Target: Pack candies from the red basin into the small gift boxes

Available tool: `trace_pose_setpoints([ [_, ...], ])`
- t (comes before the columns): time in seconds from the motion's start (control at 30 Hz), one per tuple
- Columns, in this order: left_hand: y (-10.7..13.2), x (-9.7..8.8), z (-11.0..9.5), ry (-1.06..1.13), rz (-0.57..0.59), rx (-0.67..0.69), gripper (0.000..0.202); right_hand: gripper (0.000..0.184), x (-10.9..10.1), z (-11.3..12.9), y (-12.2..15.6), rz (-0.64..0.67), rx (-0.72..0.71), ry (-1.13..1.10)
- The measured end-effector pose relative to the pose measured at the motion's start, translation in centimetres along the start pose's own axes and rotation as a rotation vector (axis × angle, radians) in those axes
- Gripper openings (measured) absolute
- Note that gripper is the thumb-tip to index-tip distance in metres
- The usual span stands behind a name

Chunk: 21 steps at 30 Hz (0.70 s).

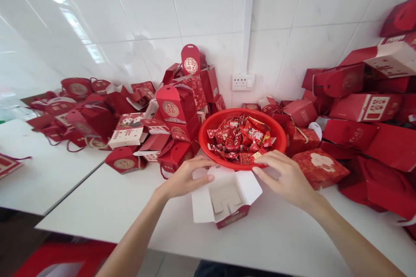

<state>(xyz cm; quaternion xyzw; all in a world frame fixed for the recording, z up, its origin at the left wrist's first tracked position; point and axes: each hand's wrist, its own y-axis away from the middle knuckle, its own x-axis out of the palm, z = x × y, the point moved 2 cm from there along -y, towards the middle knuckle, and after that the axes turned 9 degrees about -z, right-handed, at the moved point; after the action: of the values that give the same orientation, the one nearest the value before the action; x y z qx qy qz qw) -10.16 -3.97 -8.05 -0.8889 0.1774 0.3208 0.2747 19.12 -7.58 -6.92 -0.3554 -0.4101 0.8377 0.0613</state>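
Note:
An open red gift box [224, 201] with a white inside stands on the white table [130, 207] in front of me, flaps spread. My left hand [186, 177] rests on its left flap, fingers loosely stretched and holding nothing. My right hand [287, 175] reaches toward the box's right flap, fingers apart and empty, its fingertips at the near rim of a red basket [208, 132]. The basket is heaped with small red wrapped sweets [242, 138] and sits just behind the box.
Piles of red gift boxes and bags [175, 108] lie against the tiled wall on the left, with more red boxes [364, 108] stacked at the right. A wall socket [243, 82] sits behind the basket. A second white table [42, 169] adjoins at the left.

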Motion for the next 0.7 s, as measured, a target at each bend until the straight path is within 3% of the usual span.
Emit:
trace_pose_setpoints([
  [0.07,-0.1,0.3,0.0,0.003,-0.030,-0.009,0.027,0.019,1.2,-0.6,-0.5,-0.013,-0.019,0.020],
  [0.2,-0.1,0.8,0.3,0.035,-0.060,-0.025,0.022,0.041,3.8,-2.0,-0.4,-0.015,-0.139,0.185],
  [0.33,-0.3,1.1,0.2,0.039,-0.051,0.008,0.022,0.042,4.7,-3.6,-0.5,-0.093,-0.230,0.299],
  [0.57,-1.7,1.9,0.5,0.082,-0.055,-0.015,0.027,0.040,4.6,-5.6,-2.1,-0.049,-0.112,0.279],
  [0.7,-1.8,1.9,0.8,0.118,-0.080,-0.118,0.034,0.037,4.3,-5.7,-3.0,-0.024,0.102,0.134],
])
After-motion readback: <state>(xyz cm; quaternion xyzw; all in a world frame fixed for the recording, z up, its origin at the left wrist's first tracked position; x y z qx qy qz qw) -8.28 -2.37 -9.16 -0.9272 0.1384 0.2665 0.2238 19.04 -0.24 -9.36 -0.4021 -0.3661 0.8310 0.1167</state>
